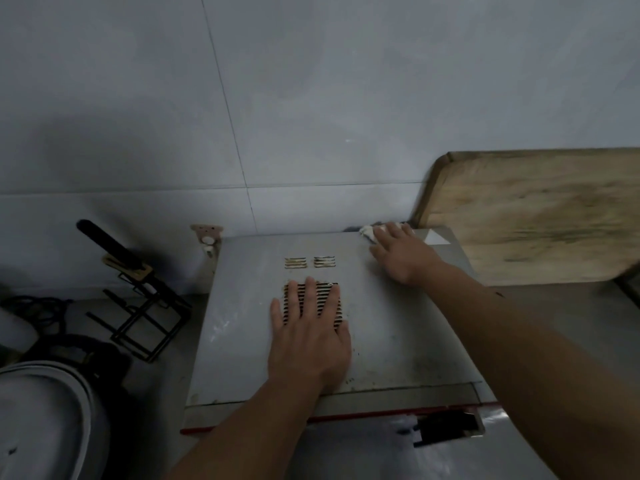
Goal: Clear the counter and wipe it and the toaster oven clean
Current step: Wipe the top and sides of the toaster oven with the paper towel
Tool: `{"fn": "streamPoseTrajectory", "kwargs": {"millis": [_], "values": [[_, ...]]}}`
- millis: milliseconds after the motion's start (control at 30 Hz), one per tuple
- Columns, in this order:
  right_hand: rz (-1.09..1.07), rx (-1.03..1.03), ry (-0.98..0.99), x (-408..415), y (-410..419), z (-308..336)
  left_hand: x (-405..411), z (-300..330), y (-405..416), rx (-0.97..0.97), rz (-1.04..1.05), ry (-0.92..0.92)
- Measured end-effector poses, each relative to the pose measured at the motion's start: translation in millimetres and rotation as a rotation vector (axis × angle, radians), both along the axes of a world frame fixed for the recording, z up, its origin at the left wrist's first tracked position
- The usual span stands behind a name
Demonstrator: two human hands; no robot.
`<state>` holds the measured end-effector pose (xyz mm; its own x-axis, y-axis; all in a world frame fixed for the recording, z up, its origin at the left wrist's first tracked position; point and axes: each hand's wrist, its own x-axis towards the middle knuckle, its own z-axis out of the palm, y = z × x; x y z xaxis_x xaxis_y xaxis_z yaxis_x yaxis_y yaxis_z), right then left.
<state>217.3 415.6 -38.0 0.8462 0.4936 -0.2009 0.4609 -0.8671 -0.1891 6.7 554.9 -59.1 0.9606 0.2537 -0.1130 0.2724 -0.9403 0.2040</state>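
No brand, label or writing can be read anywhere in the view. At the far left sits a pale rounded appliance lid (52,410), with dark cords bunched behind it. Next along stands a black wire rack (145,317) holding a dark-handled utensil (110,245) that leans toward the tiled wall (311,98). A small pink hook (206,235) is stuck to the wall just behind the toaster oven's back left corner.

The toaster oven (398,334) stands on the counter (169,368) in the middle of the view, its grey top marked with smudges and rusty vent slots (310,262). The left hand (310,337) lies flat on that top, fingers straight and slightly spread, covering much of the larger vent grille. The right hand (401,252) reaches to the oven's back right corner, fingers stretched out and pressing a white cloth (369,233) against the surface; the cloth shows only past the fingertips. At the right, a worn wooden cutting board (536,216) leans against the wall behind the oven.
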Motion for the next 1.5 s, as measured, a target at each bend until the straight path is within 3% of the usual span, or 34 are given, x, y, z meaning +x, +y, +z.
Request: {"fn": "streamPoseTrajectory", "kwargs": {"millis": [300, 467, 633, 900, 1000, 1067, 1333, 1500], "values": [[-0.019, 0.056, -0.075, -153.3, -60.5, -11.3, -0.2, 3.2, -1.6, 0.01, 0.006, 0.022], [-0.001, 0.017, 0.007, -203.7, -104.5, -4.5, -0.2, 3.6, -1.7, 0.013, 0.0, 0.031], [0.027, 0.007, -0.03, -168.2, -98.1, 2.6, 0.1, 3.4, -1.5, 0.015, 0.005, 0.03], [0.03, -0.013, 0.007, -10.3, -45.0, 2.5, 0.9, 1.0, 0.8, 0.001, -0.001, 0.009], [0.119, -0.073, -0.02, 14.9, -31.3, 2.2, 0.9, 0.1, 0.6, -0.007, -0.003, 0.01], [0.032, -0.039, -0.045, 15.6, -28.7, -3.1, 0.8, -0.1, 0.4, -0.004, -0.002, 0.009], [-0.004, 0.073, -0.083, -115.9, -63.1, -11.4, 0.5, 3.2, -0.8, 0.004, 0.006, 0.012], [0.038, -0.011, -0.013, -195.9, -94.3, -8.2, 0.4, 3.5, -1.0, 0.013, 0.005, 0.025]]}}
